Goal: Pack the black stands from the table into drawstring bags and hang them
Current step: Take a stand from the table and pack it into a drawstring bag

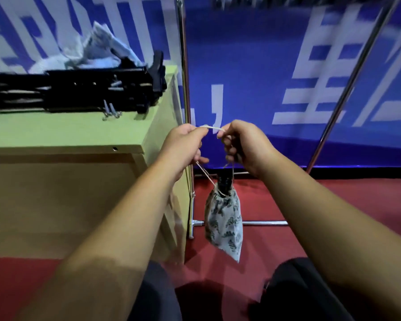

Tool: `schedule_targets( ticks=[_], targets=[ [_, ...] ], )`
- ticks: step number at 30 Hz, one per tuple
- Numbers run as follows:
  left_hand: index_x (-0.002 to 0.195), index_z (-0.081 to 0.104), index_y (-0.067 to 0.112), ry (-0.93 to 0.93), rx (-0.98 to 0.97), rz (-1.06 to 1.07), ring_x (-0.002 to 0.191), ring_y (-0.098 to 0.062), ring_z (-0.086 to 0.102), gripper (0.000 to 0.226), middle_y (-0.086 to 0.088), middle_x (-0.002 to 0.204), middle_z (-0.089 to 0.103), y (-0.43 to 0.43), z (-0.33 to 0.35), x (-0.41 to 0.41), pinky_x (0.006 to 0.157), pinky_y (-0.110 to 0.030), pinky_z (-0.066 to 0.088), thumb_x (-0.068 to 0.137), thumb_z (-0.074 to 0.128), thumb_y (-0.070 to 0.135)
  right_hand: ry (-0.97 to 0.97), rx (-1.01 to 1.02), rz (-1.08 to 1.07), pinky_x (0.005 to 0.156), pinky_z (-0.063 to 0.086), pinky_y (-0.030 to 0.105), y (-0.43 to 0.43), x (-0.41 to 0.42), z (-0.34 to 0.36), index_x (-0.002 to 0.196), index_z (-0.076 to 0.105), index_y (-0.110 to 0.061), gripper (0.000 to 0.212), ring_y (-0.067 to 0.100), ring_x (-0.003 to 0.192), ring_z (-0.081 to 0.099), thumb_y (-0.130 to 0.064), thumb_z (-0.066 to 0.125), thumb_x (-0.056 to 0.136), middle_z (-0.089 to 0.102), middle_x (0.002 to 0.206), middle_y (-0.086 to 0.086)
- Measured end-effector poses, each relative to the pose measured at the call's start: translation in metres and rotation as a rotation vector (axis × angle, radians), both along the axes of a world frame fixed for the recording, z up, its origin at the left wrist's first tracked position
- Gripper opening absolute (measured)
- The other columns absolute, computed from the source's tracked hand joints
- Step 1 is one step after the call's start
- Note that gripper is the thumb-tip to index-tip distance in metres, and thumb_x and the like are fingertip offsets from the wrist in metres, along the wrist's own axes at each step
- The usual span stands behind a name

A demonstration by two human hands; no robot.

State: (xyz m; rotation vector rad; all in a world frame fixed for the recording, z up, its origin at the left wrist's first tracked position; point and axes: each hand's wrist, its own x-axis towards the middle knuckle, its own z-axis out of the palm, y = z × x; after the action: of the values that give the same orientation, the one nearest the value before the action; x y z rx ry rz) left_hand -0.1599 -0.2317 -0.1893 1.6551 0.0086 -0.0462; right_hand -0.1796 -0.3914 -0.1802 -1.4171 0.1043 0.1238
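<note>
A light drawstring bag (223, 224) with a dark leaf print hangs in the air below my hands, beside the table's right end. A black stand (225, 184) pokes out of its gathered mouth. My left hand (183, 147) and my right hand (243, 144) each pinch the white drawstring (212, 128), which runs taut between them and down to the bag. Several black stands (79, 90) lie stacked on the green-topped table (63, 135) at the left.
A heap of pale cloth bags (95, 50) lies behind the stands. A metal rack stands to the right of the table, with an upright pole (184, 89), a slanted pole (347, 89) and a floor bar (264, 223). Behind is a blue banner; the floor is red.
</note>
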Motion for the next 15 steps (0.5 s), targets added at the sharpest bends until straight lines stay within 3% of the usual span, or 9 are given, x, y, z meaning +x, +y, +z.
schedule_targets(
  ticks=[2, 8, 11, 15],
  targets=[
    [0.092, 0.058, 0.014, -0.023, 0.006, -0.034, 0.043, -0.017, 0.035, 0.013, 0.003, 0.056, 0.041, 0.0, 0.023, 0.002, 0.058, -0.036, 0.056, 0.099, 0.063, 0.024, -0.052, -0.025, 0.039, 0.053, 0.026, 0.031, -0.003, 0.0, 0.018, 0.081, 0.067, -0.013, 0.014, 0.018, 0.053, 0.026, -0.022, 0.057, 0.078, 0.041, 0.067, 0.001],
    [0.085, 0.056, 0.014, -0.11, -0.012, -0.086, 0.046, -0.017, 0.041, 0.017, 0.001, 0.058, 0.046, 0.0, 0.093, 0.02, 0.059, -0.035, 0.053, 0.098, 0.066, 0.018, -0.186, -0.04, 0.076, 0.054, 0.04, 0.03, -0.008, 0.017, 0.072, 0.087, 0.072, -0.012, 0.015, 0.018, 0.054, 0.034, -0.021, 0.062, 0.094, 0.043, 0.067, -0.001],
    [0.083, 0.056, 0.016, -0.139, -0.026, -0.128, 0.048, -0.015, 0.039, 0.019, 0.0, 0.06, 0.044, 0.003, 0.127, 0.036, 0.058, -0.033, 0.05, 0.095, 0.068, 0.008, -0.21, 0.076, 0.059, 0.056, 0.036, 0.031, -0.013, 0.033, 0.098, 0.089, 0.072, -0.012, 0.018, 0.016, 0.054, 0.031, -0.025, 0.065, 0.1, 0.036, 0.065, -0.003],
    [0.089, 0.063, 0.014, -0.205, 0.072, -0.176, 0.053, -0.015, 0.043, 0.01, -0.001, 0.061, 0.046, 0.004, 0.16, 0.06, 0.061, -0.033, 0.052, 0.091, 0.071, 0.01, -0.299, -0.04, 0.08, 0.053, 0.034, 0.029, -0.022, 0.056, 0.129, 0.093, 0.075, -0.016, 0.021, 0.016, 0.054, 0.029, -0.037, 0.073, 0.098, 0.03, 0.065, -0.004]
  ],
)
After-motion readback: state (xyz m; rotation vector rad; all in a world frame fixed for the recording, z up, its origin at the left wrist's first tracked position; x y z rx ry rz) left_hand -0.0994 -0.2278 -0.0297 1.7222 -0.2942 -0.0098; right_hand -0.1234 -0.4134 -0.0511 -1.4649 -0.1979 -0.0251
